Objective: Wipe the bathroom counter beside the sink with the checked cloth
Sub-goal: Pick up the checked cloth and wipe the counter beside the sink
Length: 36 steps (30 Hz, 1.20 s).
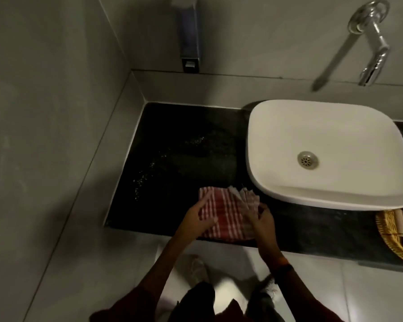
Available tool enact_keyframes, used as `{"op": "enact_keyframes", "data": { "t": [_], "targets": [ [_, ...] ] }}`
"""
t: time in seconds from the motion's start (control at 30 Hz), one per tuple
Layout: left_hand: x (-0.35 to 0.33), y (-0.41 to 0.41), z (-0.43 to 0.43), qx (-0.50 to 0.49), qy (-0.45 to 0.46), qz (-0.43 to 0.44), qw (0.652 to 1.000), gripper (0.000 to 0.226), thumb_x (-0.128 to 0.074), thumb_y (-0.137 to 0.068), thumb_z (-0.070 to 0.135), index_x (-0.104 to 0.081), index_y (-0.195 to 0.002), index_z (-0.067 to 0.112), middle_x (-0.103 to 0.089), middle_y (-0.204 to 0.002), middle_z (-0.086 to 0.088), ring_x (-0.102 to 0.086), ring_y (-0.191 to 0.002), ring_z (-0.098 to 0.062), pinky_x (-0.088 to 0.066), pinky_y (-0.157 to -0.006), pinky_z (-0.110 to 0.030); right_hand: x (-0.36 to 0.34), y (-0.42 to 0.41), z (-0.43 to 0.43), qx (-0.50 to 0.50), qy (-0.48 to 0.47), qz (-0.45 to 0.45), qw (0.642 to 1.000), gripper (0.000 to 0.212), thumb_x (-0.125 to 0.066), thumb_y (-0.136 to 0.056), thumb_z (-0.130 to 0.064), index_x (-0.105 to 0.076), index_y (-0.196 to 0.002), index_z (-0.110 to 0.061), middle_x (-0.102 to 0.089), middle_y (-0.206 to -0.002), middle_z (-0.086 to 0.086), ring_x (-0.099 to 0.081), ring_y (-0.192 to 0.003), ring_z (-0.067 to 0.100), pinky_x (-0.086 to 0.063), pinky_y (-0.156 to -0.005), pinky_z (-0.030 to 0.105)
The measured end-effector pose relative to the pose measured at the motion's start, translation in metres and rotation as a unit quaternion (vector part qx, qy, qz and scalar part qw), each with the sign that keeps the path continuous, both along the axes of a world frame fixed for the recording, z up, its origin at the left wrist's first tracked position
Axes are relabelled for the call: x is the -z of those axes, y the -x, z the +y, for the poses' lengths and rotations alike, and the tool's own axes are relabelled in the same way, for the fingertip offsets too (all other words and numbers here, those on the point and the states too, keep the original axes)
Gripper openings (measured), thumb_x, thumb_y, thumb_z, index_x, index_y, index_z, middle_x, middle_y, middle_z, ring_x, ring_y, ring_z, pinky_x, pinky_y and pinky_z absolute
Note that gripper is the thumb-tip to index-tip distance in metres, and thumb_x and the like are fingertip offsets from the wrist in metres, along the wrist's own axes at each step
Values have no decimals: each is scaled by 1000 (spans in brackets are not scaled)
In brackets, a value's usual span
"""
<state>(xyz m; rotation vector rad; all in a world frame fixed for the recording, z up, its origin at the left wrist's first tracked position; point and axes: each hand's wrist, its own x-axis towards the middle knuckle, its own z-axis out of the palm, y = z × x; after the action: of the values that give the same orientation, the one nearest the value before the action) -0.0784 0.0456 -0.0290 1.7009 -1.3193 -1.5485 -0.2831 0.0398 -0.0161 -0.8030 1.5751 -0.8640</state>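
A red and white checked cloth [223,212] lies folded on the black counter [184,163], near its front edge and just left of the white sink [335,135]. My left hand [197,217] rests flat on the cloth's left side, fingers spread. On the cloth's right side my right hand [262,220] has its fingers curled at the bunched folds. Whether either hand grips the fabric or only presses on it is unclear. Small wet specks glint on the counter behind the cloth.
A chrome tap [370,43] juts from the wall above the sink. A soap dispenser [190,38] hangs on the back wall. A wicker basket [396,235] sits at the counter's right front. Grey tiled walls close in the left side and back.
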Motion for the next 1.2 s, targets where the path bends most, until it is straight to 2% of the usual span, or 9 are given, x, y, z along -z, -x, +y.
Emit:
{"op": "enact_keyframes", "data": {
  "t": [0.1, 0.2, 0.3, 0.37, 0.43, 0.57, 0.83, 0.97, 1.2],
  "targets": [
    [13, -8, -21, 60, 49, -211, 974, 77, -67, -92, 33, -25, -156, 27, -21, -166, -5, -27, -147, -35, -31, -120, -45, 3, -17, -5, 33, 11, 189, 981, 51, -70, -94, -14, -51, -141, -3, -61, -137, 18, -59, -121, 27, -47, -102, 39],
    [28, -22, -19, 61, 134, -386, 911, 63, -51, -98, 41, -32, -154, 21, -23, -165, -6, -25, -148, -34, -29, -120, -50, 11, -46, 2, 44, 37, 409, 911, 40, -64, -95, -15, -58, -132, -2, -61, -129, 28, -56, -119, 43, -45, -103, 52],
    [49, -39, -24, 84, 172, -442, 876, 64, -31, -101, 46, -28, -155, 11, -24, -166, -12, -19, -154, -32, -20, -126, -52, 29, -91, -5, 14, 26, 412, 911, 57, -62, -96, -25, -44, -148, -7, -44, -154, 23, -42, -141, 37, -31, -119, 52],
    [60, -46, -32, 115, 154, -468, 863, 72, -19, -100, 53, -18, -158, 9, -15, -168, -12, -10, -156, -29, -13, -128, -51, 44, -119, -19, -25, -33, 392, 919, 78, -52, -101, -42, -15, -161, -9, -10, -170, 17, -11, -157, 33, -8, -129, 53],
    [70, -51, -37, 127, 139, -475, 860, 76, -16, -100, 58, -12, -159, 10, -10, -169, -10, -5, -157, -27, -12, -128, -51, 59, -139, -38, -25, -67, 387, 919, 87, -41, -102, -52, 1, -161, -4, 4, -170, 21, 3, -158, 36, 4, -129, 52],
    [80, -55, -38, 125, 147, -471, 861, 74, -20, -101, 57, -10, -159, 11, -9, -169, -8, -5, -157, -25, -14, -126, -50, 78, -145, -76, -49, -11, 463, 885, 94, -40, -97, -58, -5, -160, 2, -3, -168, 27, -3, -157, 41, 4, -127, 50],
    [84, -55, -36, 119, 161, -467, 861, 76, -26, -101, 56, -8, -159, 10, -1, -170, -7, -1, -157, -26, -11, -127, -50, 93, -138, -195, -306, 174, 532, 770, 100, -26, -91, -69, -10, -160, 2, -8, -168, 27, -6, -157, 40, -4, -129, 51],
    [85, -54, -37, 119, 170, -466, 860, 76, -23, -101, 55, -5, -159, 9, 0, -170, -7, -1, -157, -28, -15, -125, -52, 92, -156, -246, -456, 293, 484, 686, 96, -43, -94, -63, -16, -160, 1, -10, -169, 23, -8, -158, 37, -10, -129, 52],
    [87, -54, -37, 104, 187, -451, 866, 77, -29, -101, 55, -6, -159, 9, -1, -170, -7, -1, -157, -28, -14, -126, -51, 96, -199, -273, -635, 482, 384, 466, 93, -42, -93, -66, -27, -157, 1, -23, -166, 24, -18, -156, 40, -14, -128, 54]
  ]
}}
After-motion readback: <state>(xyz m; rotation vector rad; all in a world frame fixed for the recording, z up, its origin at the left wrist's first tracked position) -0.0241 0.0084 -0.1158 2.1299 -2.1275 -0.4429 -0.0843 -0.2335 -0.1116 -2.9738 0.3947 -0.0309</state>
